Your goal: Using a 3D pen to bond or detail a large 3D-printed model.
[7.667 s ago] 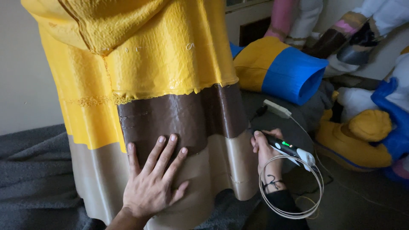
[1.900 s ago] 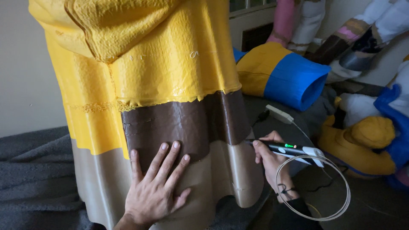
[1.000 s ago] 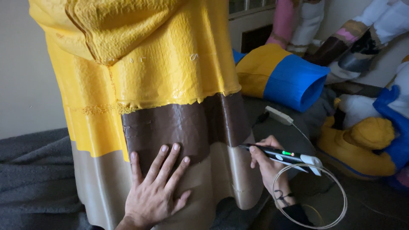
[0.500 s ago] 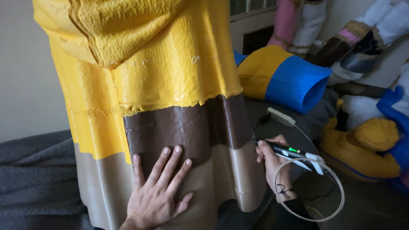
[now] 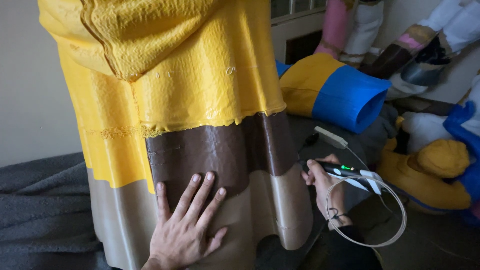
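A tall standing figure [image 5: 200,100] fills the middle of the view, covered in yellow textured material above, a brown band [image 5: 220,150] across it and beige material [image 5: 280,200] below. My left hand [image 5: 185,225] lies flat with fingers spread on the brown and beige front. My right hand [image 5: 327,192] grips a black and white pen-shaped tool [image 5: 345,172] with a small green light, its tip at the figure's right edge where brown meets beige. A thin white cable [image 5: 370,220] loops down from the tool.
A yellow and blue padded tube [image 5: 335,90] lies behind on the right. More stuffed shapes in yellow [image 5: 440,165], blue and white are piled at the right. A small white box [image 5: 330,136] lies on a cable. Grey fabric [image 5: 40,210] covers the floor at the left.
The tool tip has stayed near the figure's right edge with small shifts. The cable loop has swung about. My left hand has kept its flat place on the front.
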